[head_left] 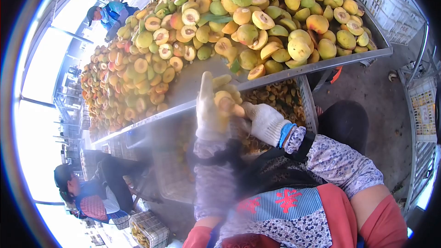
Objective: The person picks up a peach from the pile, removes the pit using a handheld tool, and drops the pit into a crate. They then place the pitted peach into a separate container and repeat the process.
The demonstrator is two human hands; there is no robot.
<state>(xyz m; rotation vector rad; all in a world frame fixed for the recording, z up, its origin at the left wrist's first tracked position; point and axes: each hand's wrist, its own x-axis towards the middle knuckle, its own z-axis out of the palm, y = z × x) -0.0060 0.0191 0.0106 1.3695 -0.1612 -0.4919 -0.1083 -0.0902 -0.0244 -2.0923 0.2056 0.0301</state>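
In front of me, near the metal table's edge, my left hand (209,110) in a white glove holds a halved peach (224,103), with one finger pointing up. My gloved right hand (268,121) is closed close against the fruit's right side. Whether a small tool sits in its fingers is hidden. Beyond both hands, a big heap of peaches (248,34), many cut in half with brown pit cavities showing, covers the metal table (195,82). Below the table edge, a crate holds peach pieces (280,98).
A raised metal rim (321,65) borders the table. White crates (383,4) are stacked at the back right, and a metal rack (409,105) stands at the right. One co-worker (110,16) is at the far left, another (92,195) sits lower left near a fruit crate (149,229).
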